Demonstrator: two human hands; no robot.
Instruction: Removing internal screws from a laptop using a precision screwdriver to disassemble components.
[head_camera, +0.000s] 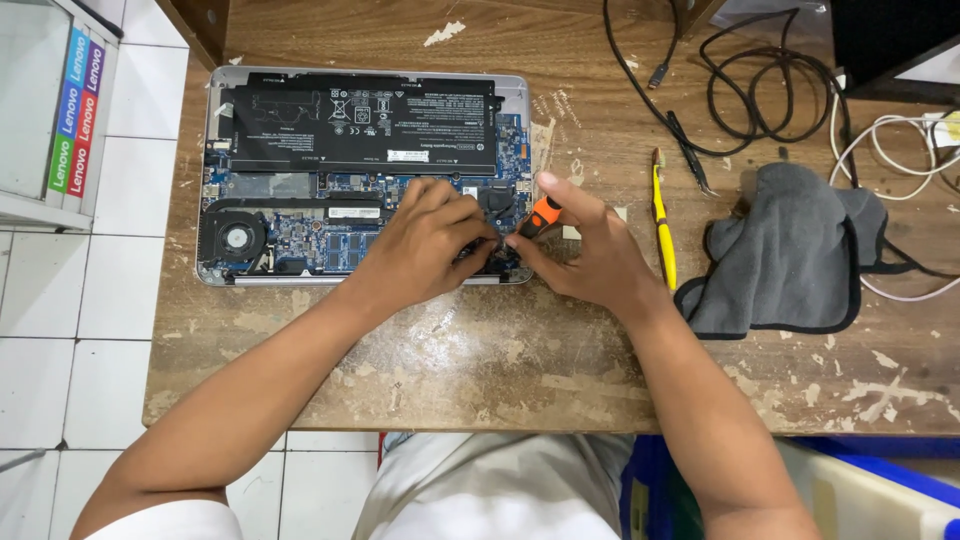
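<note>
An opened laptop (300, 180) lies bottom-up on a worn wooden table (480, 370), its black battery, blue circuit board and round fan exposed. My left hand (425, 245) rests on the board near the laptop's front right corner, fingers curled down onto the parts. My right hand (585, 245) grips a small screwdriver with an orange and black handle (543, 215), its tip pointing down at the board beside my left fingers. The tip itself is hidden by the hands.
A yellow-handled tool (663, 235) lies right of my right hand. A grey cloth (790, 255) sits further right. Black cables (745, 90) and white cables (890, 140) lie at the back right. White floor tiles (70, 300) show left of the table.
</note>
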